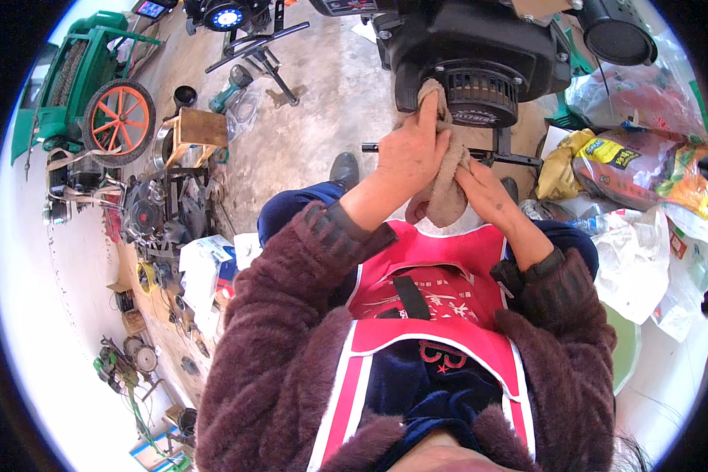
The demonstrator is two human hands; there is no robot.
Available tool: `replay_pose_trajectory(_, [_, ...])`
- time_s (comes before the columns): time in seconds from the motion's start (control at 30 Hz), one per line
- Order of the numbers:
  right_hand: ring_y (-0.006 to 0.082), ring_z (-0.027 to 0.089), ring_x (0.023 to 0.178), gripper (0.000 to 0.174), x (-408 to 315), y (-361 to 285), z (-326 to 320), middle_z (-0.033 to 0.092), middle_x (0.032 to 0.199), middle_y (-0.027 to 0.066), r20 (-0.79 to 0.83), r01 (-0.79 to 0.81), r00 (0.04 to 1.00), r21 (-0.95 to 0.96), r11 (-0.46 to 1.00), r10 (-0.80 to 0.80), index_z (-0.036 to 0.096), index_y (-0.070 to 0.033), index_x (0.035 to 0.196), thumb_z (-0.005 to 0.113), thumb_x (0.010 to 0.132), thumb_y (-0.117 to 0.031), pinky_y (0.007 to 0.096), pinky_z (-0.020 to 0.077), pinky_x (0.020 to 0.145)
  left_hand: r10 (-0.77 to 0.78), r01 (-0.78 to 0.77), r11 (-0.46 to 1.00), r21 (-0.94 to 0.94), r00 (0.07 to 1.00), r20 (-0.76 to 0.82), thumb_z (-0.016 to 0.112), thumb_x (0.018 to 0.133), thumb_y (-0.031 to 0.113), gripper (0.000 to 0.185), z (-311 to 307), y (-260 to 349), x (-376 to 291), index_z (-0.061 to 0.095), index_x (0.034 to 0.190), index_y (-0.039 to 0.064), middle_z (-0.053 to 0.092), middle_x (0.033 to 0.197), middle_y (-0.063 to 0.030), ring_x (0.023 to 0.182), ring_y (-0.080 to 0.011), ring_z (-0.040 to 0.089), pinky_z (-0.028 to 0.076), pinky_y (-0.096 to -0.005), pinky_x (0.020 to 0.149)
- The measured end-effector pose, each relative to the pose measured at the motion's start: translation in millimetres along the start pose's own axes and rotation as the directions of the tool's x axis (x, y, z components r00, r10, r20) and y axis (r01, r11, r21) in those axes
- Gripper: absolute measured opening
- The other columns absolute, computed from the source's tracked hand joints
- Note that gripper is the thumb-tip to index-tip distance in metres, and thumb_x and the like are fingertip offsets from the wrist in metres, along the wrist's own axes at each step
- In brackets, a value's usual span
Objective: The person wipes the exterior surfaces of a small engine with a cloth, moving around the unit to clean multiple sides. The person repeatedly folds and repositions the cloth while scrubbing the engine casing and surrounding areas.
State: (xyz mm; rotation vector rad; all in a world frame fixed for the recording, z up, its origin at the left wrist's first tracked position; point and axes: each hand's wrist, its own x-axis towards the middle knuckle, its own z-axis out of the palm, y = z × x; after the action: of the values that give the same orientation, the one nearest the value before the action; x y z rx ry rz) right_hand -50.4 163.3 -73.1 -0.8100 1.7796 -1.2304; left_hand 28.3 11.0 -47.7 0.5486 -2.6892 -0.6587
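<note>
A brown terry cloth (448, 187) is bunched between both hands in front of a black small engine (472, 47). My left hand (410, 154) grips the cloth, its index finger stretched upward and pressing the upper end against the engine's housing, just left of the slatted round starter cover (482, 97). Lower down, my right hand (488, 192) holds the side of the cloth, thumb and fingers on its hanging folds. The cloth's lower end hangs loose above my red apron (442, 239). Part of the housing behind the cloth is hidden.
Below the engine runs a black metal frame bar (519, 159). Plastic bags (625, 165) crowd the right side. At left are a cordless power tool (231, 88), a wooden stool (199, 130), a green machine with an orange-spoked wheel (120, 123), and engine parts (144, 212).
</note>
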Motion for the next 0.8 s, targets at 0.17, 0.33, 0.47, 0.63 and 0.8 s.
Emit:
replay_pose_trajectory(0.17, [0.0269,0.059,0.109,0.039,-1.9,1.7,0.3,0.063,0.118,0.0174,-0.011,-0.025,1.000,-0.015,1.000,0.024,0.051,0.001,0.128,0.042,0.099,-0.022,0.0353,0.0435,0.095,-0.007,0.007,1.000,0.008,1.000,-0.028,0.061,0.088,0.029,0.068,5.4,0.8,-1.9,0.030,0.143,0.002,0.065,0.099,-0.0256,0.075,-0.0430,0.065,0.053,-0.0495,0.064])
replay_pose_trajectory(0.33, [0.0232,0.058,0.109,0.039,-3.0,-1.0,6.5,0.063,0.119,0.0144,0.081,0.046,0.996,-0.018,0.999,-0.044,0.051,0.001,0.130,0.044,0.099,-0.022,0.0341,0.0433,0.097,0.037,-0.050,0.992,-0.120,0.993,-0.110,0.061,0.090,0.027,0.055,13.1,-21.2,-24.1,0.042,0.136,0.004,0.065,0.104,-0.0233,0.086,-0.0404,0.066,0.053,-0.0463,0.073])
replay_pose_trajectory(0.47, [0.0199,0.057,0.108,0.042,-1.9,-12.9,13.1,0.062,0.119,0.0111,0.178,0.016,0.984,0.011,1.000,-0.018,0.050,0.001,0.132,0.045,0.101,-0.027,0.0331,0.0446,0.095,-0.243,0.219,0.885,-0.411,0.970,-0.007,0.061,0.092,0.022,0.034,10.5,-58.3,-29.1,0.057,0.118,0.000,0.068,0.105,-0.0169,0.089,-0.0331,0.068,0.054,-0.0389,0.075])
replay_pose_trajectory(0.63, [0.0149,0.058,0.102,0.046,6.4,-30.4,22.5,0.062,0.115,0.0080,0.170,-0.030,0.985,0.262,0.965,-0.016,0.049,0.001,0.134,0.047,0.102,-0.032,0.0305,0.0473,0.090,-0.380,-0.059,0.534,-0.843,0.875,-0.302,0.061,0.094,0.010,0.021,-20.2,-60.6,-15.0,0.061,0.112,0.000,0.068,0.100,-0.0044,0.092,-0.0101,0.059,0.049,-0.0274,0.082])
replay_pose_trajectory(0.8, [0.0134,0.060,0.098,0.043,12.4,-36.4,27.8,0.063,0.112,0.0053,0.089,-0.072,0.995,0.460,0.885,0.034,0.051,0.000,0.132,0.046,0.103,-0.032,0.0297,0.0495,0.085,0.159,-0.285,0.911,-0.299,0.910,-0.383,0.066,0.087,0.014,0.034,-57.7,-45.9,27.9,0.061,0.119,0.003,0.063,0.113,-0.0164,0.098,-0.0337,0.063,0.051,-0.0348,0.084])
